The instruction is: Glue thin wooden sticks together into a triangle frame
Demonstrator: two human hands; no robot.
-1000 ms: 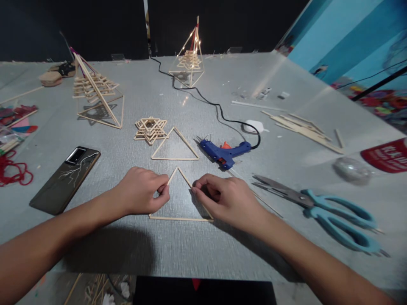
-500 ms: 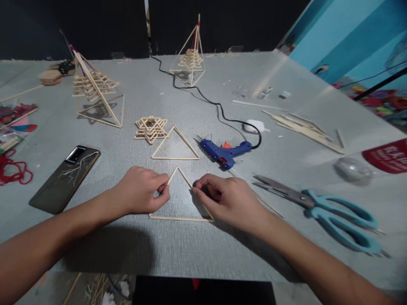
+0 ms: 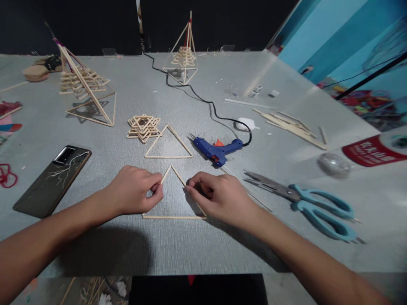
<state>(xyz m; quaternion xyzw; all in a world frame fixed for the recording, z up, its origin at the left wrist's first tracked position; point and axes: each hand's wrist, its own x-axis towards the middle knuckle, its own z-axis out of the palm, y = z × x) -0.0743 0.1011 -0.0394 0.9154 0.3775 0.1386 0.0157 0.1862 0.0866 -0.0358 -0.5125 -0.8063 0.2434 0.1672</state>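
Note:
A larger triangle of thin wooden sticks [image 3: 174, 217] lies near the table's front edge. My left hand [image 3: 137, 189] is closed, its thumb and forefinger pinching the triangle's left side below the apex. On the right side of the same triangle, my right hand [image 3: 219, 195] pinches the stick, fingers curled. Just beyond is a smaller stick triangle [image 3: 168, 157], and a stack of stick stars [image 3: 144, 128] sits at its upper left. The blue glue gun [image 3: 218, 150] lies to the right of the smaller triangle.
A phone [image 3: 54, 180] lies at left, scissors [image 3: 295, 195] at right. Two stick pyramids [image 3: 90, 99] [image 3: 184, 63] stand farther back. Loose sticks [image 3: 292, 127], a white object [image 3: 246, 123], a black cord [image 3: 203, 100] and a red-labelled bottle [image 3: 372, 151] are also on the table.
The whole view has shifted, so the table's objects appear farther left. Both hands keep their pinch on the larger triangle, with no clear movement relative to it.

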